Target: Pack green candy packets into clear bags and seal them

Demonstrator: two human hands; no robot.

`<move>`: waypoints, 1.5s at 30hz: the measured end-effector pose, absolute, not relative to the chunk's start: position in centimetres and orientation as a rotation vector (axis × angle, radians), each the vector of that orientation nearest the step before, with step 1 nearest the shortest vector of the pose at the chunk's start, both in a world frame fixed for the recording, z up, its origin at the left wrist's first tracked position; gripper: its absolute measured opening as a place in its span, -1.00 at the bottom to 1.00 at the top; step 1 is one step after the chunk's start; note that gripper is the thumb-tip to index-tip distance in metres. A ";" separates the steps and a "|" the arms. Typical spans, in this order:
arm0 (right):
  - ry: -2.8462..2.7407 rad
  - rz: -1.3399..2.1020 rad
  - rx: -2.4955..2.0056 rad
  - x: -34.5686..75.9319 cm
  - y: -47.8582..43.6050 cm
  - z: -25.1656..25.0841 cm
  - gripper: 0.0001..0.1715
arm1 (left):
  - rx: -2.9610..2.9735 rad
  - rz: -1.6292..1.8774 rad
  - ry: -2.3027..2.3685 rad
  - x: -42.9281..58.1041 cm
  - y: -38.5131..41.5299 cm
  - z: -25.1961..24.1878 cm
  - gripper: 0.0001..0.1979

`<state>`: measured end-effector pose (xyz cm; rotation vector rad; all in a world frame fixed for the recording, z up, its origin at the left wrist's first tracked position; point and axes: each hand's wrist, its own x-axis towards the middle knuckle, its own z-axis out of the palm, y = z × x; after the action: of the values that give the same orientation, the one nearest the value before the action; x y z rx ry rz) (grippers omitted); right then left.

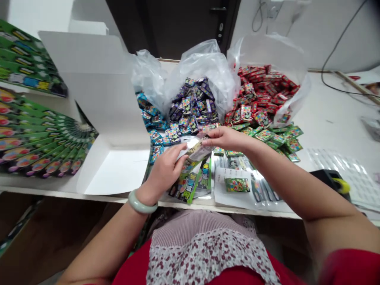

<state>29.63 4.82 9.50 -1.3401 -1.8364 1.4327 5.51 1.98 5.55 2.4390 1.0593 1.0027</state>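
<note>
My left hand (166, 168) and my right hand (224, 137) are both closed on a clear plastic bag (194, 148) with a green printed card in it, held just above the table's front edge. My left fingers pinch its left side and my right fingers pinch its top right corner. Under the bag lies a small stack of filled green packs (190, 186). Beyond my hands are piles of small wrapped packets: blue (151, 118), purple (194, 105), red (261, 93) and green (279, 138).
An open white carton (113, 170) stands at the left, with fanned green cards (38, 146) beyond it. Clear bags and a small green packet (237, 185) lie at my right, next to a black and yellow tool (334, 180). A cable (335, 59) runs across the far right.
</note>
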 end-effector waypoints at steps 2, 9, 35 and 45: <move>-1.708 1.489 -1.282 30.0 4.5 9.6 -0.81 | 2.590 0.894 1.083 6.3 1.9 6.5 -0.60; -1.776 1.216 -1.150 29.9 2.8 10.8 -0.78 | 2.369 0.992 1.080 7.4 3.0 6.3 -0.67; -1.061 1.378 -1.248 26.8 -0.9 1.6 -0.59 | 0.920 0.746 0.814 5.1 -0.3 0.1 -0.66; -1.214 1.595 -1.188 26.4 -4.2 -1.2 -0.59 | 0.735 1.065 0.763 8.3 1.4 1.8 -0.70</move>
<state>26.37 -4.22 -1.16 -1.1883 -1.2139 1.5946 8.28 1.38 1.77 0.7347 0.7627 1.0651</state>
